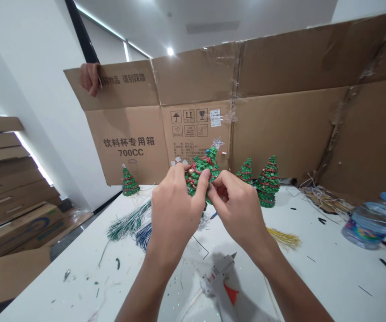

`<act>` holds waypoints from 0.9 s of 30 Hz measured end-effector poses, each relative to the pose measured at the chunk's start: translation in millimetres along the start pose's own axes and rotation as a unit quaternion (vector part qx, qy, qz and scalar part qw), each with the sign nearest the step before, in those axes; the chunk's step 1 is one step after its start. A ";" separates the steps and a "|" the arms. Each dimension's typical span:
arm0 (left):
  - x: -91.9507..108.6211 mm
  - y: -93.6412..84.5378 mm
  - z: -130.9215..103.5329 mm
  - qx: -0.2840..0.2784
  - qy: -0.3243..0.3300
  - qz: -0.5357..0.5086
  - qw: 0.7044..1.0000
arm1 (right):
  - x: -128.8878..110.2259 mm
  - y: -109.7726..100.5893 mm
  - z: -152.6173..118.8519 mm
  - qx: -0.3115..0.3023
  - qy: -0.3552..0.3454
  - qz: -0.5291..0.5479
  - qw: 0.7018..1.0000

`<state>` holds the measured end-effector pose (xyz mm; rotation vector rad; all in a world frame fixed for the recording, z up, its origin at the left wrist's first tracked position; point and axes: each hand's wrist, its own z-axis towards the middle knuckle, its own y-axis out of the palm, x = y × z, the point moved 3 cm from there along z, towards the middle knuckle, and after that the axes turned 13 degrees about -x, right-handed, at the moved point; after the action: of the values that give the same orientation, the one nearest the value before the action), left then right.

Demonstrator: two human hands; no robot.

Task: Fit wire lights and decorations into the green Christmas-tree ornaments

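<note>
Above the white table, my left hand [176, 203] grips a small green Christmas tree ornament [215, 167] with red garland, coloured beads and a silver star on top. The thumb lies across its front. On the tree's right side, my right hand [236, 203] has thumb and forefinger pinched together against it; whatever sits between those fingertips is hidden. Below the hands a white hot glue gun [217, 277] with a red trigger lies on the table. Bundles of green wire strands [127, 223], blue strands [144, 235] and yellow strands [284, 238] lie around.
Similar small trees stand at the left [130, 182] and right [267, 181]. A cardboard screen [287, 129] rises behind the table [139, 286]. A water bottle [372, 221] stands at the right. Scraps litter the tabletop. Cardboard boxes [15, 223] are stacked at the left.
</note>
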<state>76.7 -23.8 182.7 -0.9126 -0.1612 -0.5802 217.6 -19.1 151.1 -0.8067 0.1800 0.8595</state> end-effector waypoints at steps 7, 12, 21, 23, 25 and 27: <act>2.3 -4.3 0.9 -0.002 -0.011 -0.023 1.000 | -0.8 -5.8 -2.0 0.025 0.002 0.016 1.000; 5.2 -6.3 -1.5 0.007 -0.009 -0.044 0.999 | -1.5 -6.7 -1.6 0.034 0.003 0.044 0.998; 10.4 -13.2 -6.2 0.029 0.019 -0.033 0.999 | -1.5 -7.8 2.3 0.027 0.024 0.203 0.979; 11.8 -12.5 -7.6 0.033 0.028 -0.025 0.999 | 0.2 -7.7 2.0 0.022 0.035 0.229 0.973; 13.0 -11.2 -8.8 0.036 0.036 -0.017 0.999 | 2.4 -6.8 1.6 0.019 0.053 0.259 0.964; 13.4 -10.2 -9.2 0.038 0.039 -0.015 0.998 | 4.3 -5.6 1.4 0.020 0.071 0.282 0.957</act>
<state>81.4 -41.2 189.2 -0.8141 -0.1258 -0.6316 224.3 -17.6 153.3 -0.7910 0.5728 1.3284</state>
